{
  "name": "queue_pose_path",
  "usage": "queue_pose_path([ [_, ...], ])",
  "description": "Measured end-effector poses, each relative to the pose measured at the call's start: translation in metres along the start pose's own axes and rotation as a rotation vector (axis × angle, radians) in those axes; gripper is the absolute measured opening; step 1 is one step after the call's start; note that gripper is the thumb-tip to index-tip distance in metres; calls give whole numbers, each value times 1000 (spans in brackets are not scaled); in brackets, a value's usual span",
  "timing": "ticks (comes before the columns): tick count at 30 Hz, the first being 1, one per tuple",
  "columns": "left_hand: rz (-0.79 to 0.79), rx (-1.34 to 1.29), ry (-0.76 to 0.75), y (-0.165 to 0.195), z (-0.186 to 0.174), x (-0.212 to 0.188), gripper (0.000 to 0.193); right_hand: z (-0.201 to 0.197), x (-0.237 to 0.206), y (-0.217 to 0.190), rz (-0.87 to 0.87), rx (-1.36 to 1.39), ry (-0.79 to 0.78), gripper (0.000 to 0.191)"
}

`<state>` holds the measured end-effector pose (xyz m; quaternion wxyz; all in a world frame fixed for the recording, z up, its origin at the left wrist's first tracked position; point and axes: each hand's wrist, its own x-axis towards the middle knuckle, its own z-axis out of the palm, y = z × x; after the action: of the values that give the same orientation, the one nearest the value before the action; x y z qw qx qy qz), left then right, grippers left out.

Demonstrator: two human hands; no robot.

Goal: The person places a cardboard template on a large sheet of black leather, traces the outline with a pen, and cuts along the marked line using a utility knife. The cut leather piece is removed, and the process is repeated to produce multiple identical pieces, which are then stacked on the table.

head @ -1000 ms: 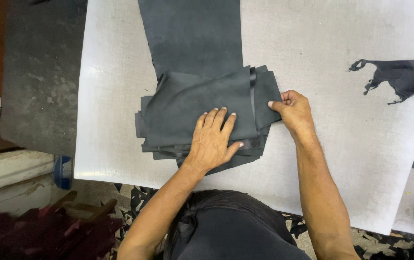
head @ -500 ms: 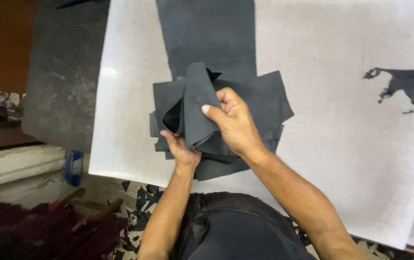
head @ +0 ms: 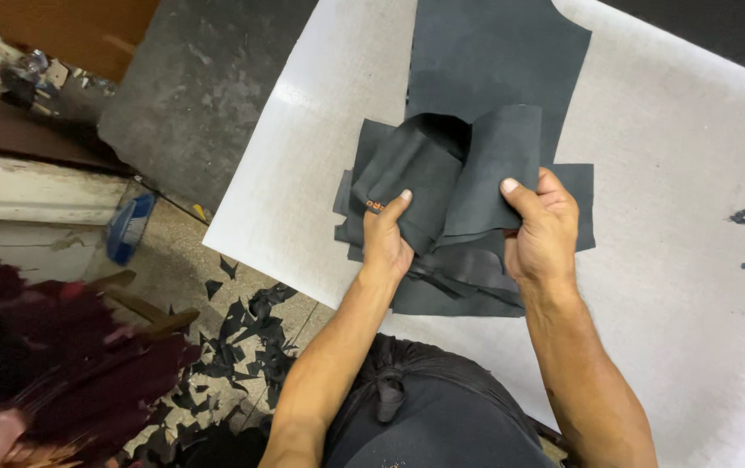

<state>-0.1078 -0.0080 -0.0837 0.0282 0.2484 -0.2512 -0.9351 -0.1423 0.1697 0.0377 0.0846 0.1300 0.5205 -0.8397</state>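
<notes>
The white counter [head: 667,286] in front of you carries a long dark sheet [head: 494,61] running away from you, and on its near end lies a stack of dark cut pieces [head: 563,199]. Your left hand [head: 387,238] and right hand [head: 546,230] are both closed on pieces lifted and curled up off that stack, thumbs on top. Dark scraps [head: 242,338] litter the floor [head: 182,269] to your left.
</notes>
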Motion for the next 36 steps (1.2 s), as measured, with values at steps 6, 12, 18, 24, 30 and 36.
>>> queue_pose_path([
  [6,52,-63,71,69,24,-5,50,-39,-24,-57,-226,113,-87,25],
  [12,492,179,-77,189,37,-22,56,-71,-84,-140,-470,13,-23,42],
  [18,628,330,-305,223,66,-35,51,-120,-94,-135,-410,-739,217,42],
  [24,631,169,-286,220,55,-48,48,-167,-78,-106,-208,-1864,366,42],
  [30,594,26,-179,239,27,-82,46,-135,-69,15,-604,-1926,271,51],
  [36,597,65,-193,251,1,-99,48,-15,-46,69,-555,-1582,-4,50],
])
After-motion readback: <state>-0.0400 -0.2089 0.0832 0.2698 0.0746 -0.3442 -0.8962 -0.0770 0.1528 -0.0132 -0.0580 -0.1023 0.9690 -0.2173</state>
